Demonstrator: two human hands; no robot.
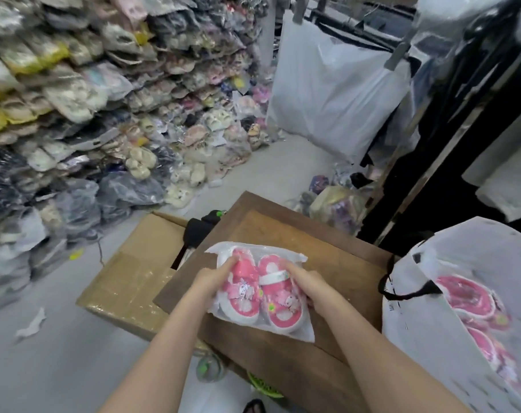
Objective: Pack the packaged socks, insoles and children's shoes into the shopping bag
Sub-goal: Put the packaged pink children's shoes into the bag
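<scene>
Pink-and-white children's shoes, one pair sealed in a clear plastic packet (260, 290), sit over the middle of the brown wooden worktop (342, 263). Whether the packet rests on the wood or is lifted clear of it cannot be told.

The left hand (211, 281) grips the packet's left edge, with its fingers curled over the top of the left shoe. The right hand (316, 289) grips the right edge in the same way, its fingers lying across the right shoe's white strap.

Just beside the worktop's right edge stands a white shopping bag with black handles (426, 332), its mouth open. More pink shoes (469, 296) show through the bag's thin wall.

Against the worktop's left edge lies a taped brown cardboard box (125, 287) with its top flaps parted, on the grey floor (59, 353).

Further off, heaps of plastic-wrapped footwear (83, 108) are stacked high along the left side. A large white plastic sack (333, 93) hangs at the far end.
</scene>
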